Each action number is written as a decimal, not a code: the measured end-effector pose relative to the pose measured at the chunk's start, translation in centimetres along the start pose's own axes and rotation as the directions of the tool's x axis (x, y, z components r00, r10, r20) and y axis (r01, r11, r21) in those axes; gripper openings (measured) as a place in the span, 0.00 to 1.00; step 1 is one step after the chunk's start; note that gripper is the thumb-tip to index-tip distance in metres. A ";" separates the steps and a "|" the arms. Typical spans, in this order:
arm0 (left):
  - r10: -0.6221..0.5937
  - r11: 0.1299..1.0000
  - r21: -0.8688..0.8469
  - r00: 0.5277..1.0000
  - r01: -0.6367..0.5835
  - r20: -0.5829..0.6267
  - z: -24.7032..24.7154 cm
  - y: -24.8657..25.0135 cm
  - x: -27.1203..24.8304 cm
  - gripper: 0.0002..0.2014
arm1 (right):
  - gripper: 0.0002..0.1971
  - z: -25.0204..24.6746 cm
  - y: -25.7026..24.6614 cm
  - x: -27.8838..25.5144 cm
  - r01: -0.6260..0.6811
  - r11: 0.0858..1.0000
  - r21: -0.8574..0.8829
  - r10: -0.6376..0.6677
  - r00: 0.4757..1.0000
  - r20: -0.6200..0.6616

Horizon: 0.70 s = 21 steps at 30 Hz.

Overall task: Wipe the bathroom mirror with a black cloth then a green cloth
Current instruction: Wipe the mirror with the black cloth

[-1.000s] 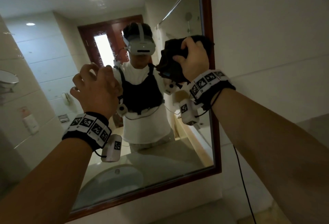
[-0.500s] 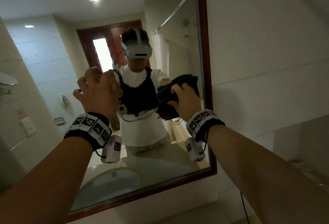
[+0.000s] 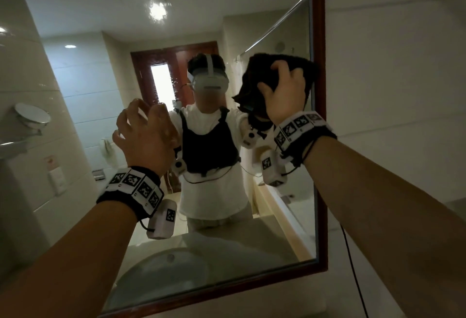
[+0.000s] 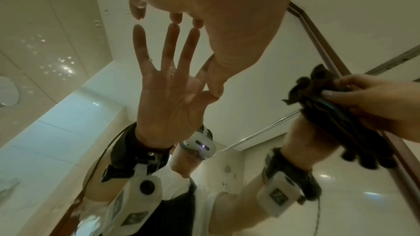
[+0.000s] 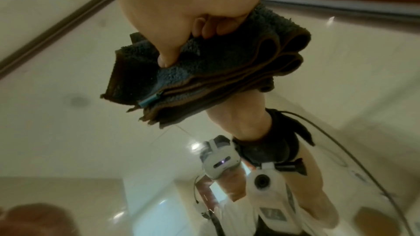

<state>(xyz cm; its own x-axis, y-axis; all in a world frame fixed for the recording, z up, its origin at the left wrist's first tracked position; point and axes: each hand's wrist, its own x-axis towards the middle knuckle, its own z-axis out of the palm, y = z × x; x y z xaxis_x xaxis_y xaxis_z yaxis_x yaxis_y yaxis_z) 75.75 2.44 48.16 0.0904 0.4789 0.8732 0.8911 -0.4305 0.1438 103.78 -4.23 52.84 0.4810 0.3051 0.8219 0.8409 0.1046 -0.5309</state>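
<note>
The bathroom mirror has a dark red wooden frame. My right hand grips a folded black cloth and presses it flat on the glass beside the right frame edge. In the right wrist view the thumb and curled fingers pinch the cloth against the glass. My left hand is at mid-height left of it, its fingertips touching the glass and holding nothing. The right hand with the cloth also shows in the left wrist view. No green cloth is in view.
A round shaving mirror juts from the tiled wall at left. White tiled wall lies right of the frame. A white basin shows reflected at the mirror's bottom. A black cable hangs below my right forearm.
My right hand swept the black cloth down along the right side of the glass, then back up beside the frame. My left hand stayed on the glass.
</note>
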 end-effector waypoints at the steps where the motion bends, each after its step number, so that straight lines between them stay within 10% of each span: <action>1: 0.000 1.000 -0.002 1.000 0.000 0.003 0.1 -0.1 0.1 0.42 | 0.23 0.5 -1.0 0.2 0.028 0.999 -0.023 -0.028 1.000 0.008; 11: 0.030 1.000 -0.007 1.000 -0.030 0.007 0.0 -1.2 0.4 0.38 | 0.27 5.3 -9.0 -2.6 0.318 0.937 -0.142 -0.282 0.932 0.226; 21: 0.037 0.999 0.002 0.999 -0.037 0.013 0.4 -1.4 -0.1 0.38 | 0.20 6.1 -5.3 -9.1 0.348 0.931 -0.109 -0.310 0.913 0.266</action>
<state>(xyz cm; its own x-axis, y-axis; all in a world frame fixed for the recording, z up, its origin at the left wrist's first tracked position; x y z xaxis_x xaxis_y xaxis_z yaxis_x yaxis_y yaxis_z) 74.67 3.35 47.66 0.1289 0.4729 0.8716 0.8879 -0.4465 0.1109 93.46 -1.80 46.90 0.1123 0.4983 0.8597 0.9774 0.1005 -0.1859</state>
